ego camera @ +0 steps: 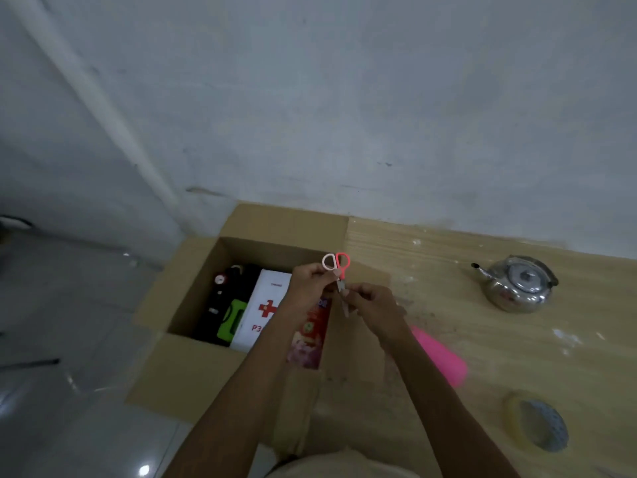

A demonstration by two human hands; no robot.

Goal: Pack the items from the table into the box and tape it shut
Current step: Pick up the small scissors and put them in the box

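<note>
Wooden table; right hand half hides scissors.

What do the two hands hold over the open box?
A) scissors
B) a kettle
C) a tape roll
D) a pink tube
A: the left hand and right hand both grip the scissors over the box; the kettle and tape roll lie on the table.

Matt brown cardboard box; pale wood-grain table, scuffed; shiny polished metal kettle; glossy clear tape roll; scissors with smooth plastic handles; glossy floor tiles.
</note>
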